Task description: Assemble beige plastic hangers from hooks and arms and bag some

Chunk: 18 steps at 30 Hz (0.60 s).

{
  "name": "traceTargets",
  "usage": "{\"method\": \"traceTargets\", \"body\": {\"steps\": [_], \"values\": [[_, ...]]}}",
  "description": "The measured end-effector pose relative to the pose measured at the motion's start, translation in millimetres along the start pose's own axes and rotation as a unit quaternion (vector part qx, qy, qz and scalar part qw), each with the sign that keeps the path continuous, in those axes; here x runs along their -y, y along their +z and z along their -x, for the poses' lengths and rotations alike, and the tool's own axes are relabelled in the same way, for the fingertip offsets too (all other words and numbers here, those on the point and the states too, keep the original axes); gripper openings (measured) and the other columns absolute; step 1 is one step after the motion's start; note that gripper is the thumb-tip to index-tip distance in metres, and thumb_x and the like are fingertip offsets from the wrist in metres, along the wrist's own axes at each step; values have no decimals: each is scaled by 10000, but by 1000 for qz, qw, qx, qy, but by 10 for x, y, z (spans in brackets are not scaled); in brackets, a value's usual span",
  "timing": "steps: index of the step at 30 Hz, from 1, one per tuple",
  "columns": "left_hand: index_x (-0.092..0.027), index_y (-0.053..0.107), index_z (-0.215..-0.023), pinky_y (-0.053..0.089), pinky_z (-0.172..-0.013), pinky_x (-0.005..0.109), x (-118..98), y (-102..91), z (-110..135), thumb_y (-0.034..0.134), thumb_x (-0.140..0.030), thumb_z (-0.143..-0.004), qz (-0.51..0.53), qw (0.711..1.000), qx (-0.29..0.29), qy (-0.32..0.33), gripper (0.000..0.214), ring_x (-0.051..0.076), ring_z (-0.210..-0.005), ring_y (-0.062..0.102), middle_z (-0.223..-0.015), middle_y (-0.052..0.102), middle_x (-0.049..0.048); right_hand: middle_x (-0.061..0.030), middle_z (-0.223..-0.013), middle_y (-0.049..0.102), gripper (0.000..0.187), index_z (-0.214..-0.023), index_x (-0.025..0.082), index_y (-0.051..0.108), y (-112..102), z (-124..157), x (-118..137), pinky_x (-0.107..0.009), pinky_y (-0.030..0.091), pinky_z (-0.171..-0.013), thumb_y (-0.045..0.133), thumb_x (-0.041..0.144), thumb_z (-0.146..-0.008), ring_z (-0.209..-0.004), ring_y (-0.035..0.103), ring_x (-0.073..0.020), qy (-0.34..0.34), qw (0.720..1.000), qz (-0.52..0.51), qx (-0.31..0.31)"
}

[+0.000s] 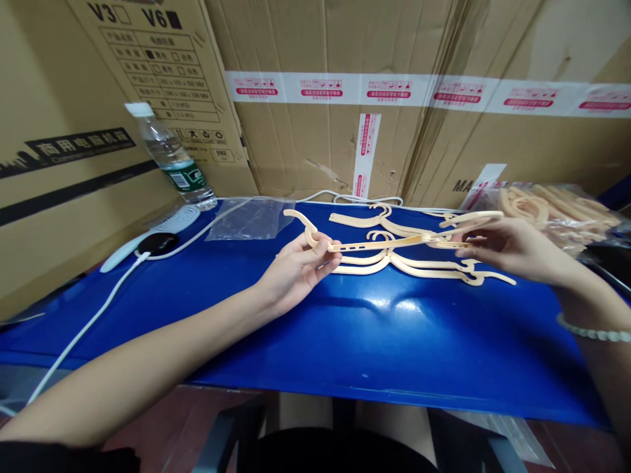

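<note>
A cream plastic folding hanger (382, 246) is held up above the blue table, stretched between both hands. My left hand (303, 266) pinches its left end near a hook-shaped tip. At the other side, my right hand (513, 246) is closed on the hanger's right part; its fingertips are partly hidden behind the plastic. Below and behind lie more cream hangers: a lower pair (424, 270) close under the held one, and another hanger (357, 220) farther back.
A water bottle (180, 167) leans by the cardboard boxes (315, 39) at the back left. Near it are a pale blue hairbrush (170, 223), a black charging puck (158, 244) with a white cable, and a clear plastic bag (251, 220). A bag of hangers (552, 210) lies at right.
</note>
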<state>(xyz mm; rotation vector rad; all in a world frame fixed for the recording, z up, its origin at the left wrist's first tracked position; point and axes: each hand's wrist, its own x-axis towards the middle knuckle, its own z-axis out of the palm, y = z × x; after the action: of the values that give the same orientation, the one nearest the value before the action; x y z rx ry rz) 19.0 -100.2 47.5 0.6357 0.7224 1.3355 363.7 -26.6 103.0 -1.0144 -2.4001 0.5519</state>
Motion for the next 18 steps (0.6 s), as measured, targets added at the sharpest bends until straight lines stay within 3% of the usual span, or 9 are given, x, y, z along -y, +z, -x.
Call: {"method": "traceTargets", "body": {"steps": [6, 11, 18], "values": [[-111, 637, -725, 587, -648, 162, 52, -39, -2, 723, -21, -809, -30, 998, -18, 50, 150, 90, -643, 663, -756, 690, 35, -98, -915, 681, 375, -916, 156, 633, 65, 21, 75, -310, 540, -696, 693, 523, -868, -805, 625, -204, 31, 998, -33, 47], [-127, 619, -690, 573, -601, 155, 59, -55, -20, 791, -41, -729, -39, 993, -28, 107, 197, 81, -579, 639, -706, 683, 8, -37, -788, 624, 367, -881, 171, 603, 88, 43, 151, -232, 421, -505, 747, 504, -827, -622, 542, -130, 55, 993, -70, 80], [-112, 682, -758, 591, -736, 132, 59, -22, -21, 713, -25, -815, -28, 990, -80, 113, 108, 98, -769, 734, -869, 738, 37, -11, -691, 593, 365, -938, 179, 567, 35, 51, 160, -240, 416, -491, 727, 495, -851, -563, 534, -124, 94, 982, -143, 83]]}}
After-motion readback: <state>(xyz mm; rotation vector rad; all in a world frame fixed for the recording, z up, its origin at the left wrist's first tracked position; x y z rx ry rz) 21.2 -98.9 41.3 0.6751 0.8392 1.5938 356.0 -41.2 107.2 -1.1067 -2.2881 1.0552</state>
